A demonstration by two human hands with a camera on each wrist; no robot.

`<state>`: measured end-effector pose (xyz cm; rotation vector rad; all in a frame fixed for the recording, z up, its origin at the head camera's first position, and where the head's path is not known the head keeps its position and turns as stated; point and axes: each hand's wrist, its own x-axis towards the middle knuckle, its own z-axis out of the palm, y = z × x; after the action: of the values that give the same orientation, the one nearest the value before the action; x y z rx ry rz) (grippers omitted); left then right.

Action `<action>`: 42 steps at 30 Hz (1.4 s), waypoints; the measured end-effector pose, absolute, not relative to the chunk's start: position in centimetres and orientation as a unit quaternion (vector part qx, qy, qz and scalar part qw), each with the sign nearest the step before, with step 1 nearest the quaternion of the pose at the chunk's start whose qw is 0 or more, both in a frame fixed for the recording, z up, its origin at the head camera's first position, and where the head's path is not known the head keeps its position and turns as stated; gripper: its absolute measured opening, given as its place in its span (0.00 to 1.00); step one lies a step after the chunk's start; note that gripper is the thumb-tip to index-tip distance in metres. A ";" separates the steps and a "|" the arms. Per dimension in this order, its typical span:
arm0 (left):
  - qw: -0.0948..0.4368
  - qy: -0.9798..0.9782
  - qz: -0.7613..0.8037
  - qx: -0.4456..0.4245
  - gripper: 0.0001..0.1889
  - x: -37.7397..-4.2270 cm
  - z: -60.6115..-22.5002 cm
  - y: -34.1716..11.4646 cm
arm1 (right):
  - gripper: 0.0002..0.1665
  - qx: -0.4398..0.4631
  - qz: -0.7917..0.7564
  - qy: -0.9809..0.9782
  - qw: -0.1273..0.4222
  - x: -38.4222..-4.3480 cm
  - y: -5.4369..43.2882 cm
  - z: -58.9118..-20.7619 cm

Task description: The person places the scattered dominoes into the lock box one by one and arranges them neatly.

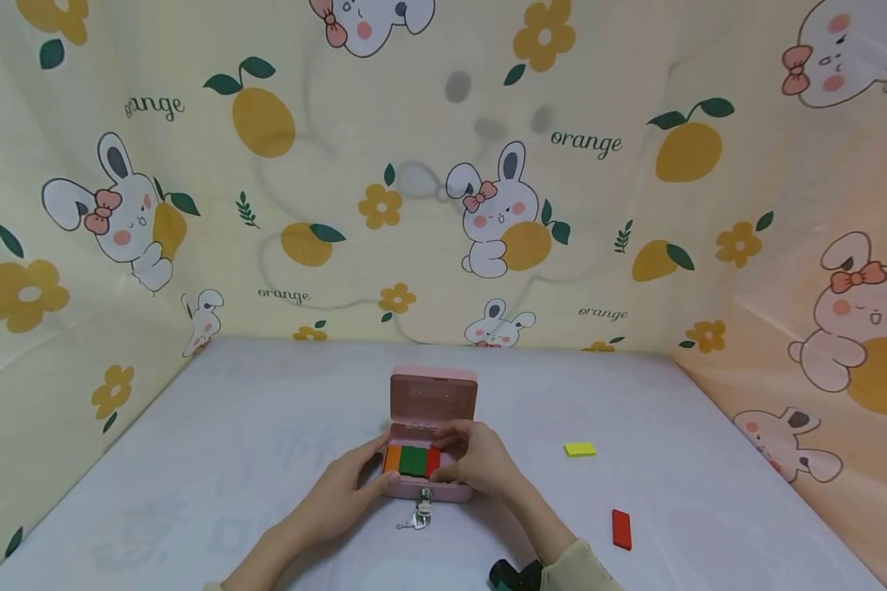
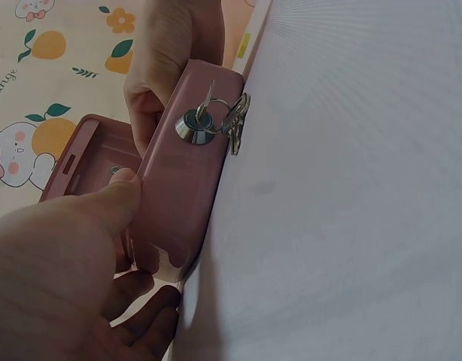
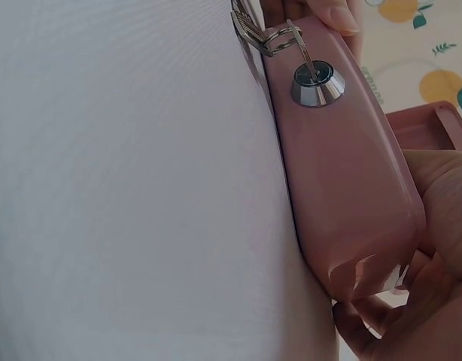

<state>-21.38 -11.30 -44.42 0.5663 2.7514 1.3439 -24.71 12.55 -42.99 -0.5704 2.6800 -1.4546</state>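
Note:
A small pink metal cash box point(image 1: 432, 492) stands on the table with its lid point(image 1: 434, 397) raised. Inside lie an orange block point(image 1: 392, 460), green blocks point(image 1: 413, 461) and a red block point(image 1: 433, 461) side by side. My left hand point(image 1: 343, 486) grips the box's left side, thumb at the front rim and fingers round the outer wall. My right hand point(image 1: 480, 460) reaches into the right part of the box, with thumb and fingertips pinching the red block's ends. Keys point(image 2: 235, 120) hang from the lock point(image 2: 193, 126) on the front wall.
Right of the box, a yellow block point(image 1: 580, 450) and another red block point(image 1: 622, 529) lie on the white tabletop point(image 1: 192, 460). A dark object point(image 1: 516, 574) shows at the bottom edge beside the right sleeve. Printed cloth walls point(image 1: 429, 271) surround the table's back and sides.

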 end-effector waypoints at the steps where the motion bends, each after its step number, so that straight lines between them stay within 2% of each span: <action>1: 0.014 0.883 0.431 0.183 0.36 -21.4 -44.4 -11.3 | 0.29 -0.183 -0.470 0.863 0.020 -24.7 12.6 -43.0; 26: 0.006 0.879 0.437 0.193 0.36 -21.4 -44.6 -11.4 | 0.26 -0.176 -0.516 0.837 0.050 -24.7 12.8 -42.7; 42: 0.003 0.879 0.438 0.191 0.36 -21.3 -44.6 -11.3 | 0.23 -0.175 -0.522 0.834 0.042 -24.9 13.2 -42.6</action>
<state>-21.33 -11.34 -44.65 0.5973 2.7545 1.3727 -24.88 13.17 -42.58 -0.5343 2.5515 -1.5965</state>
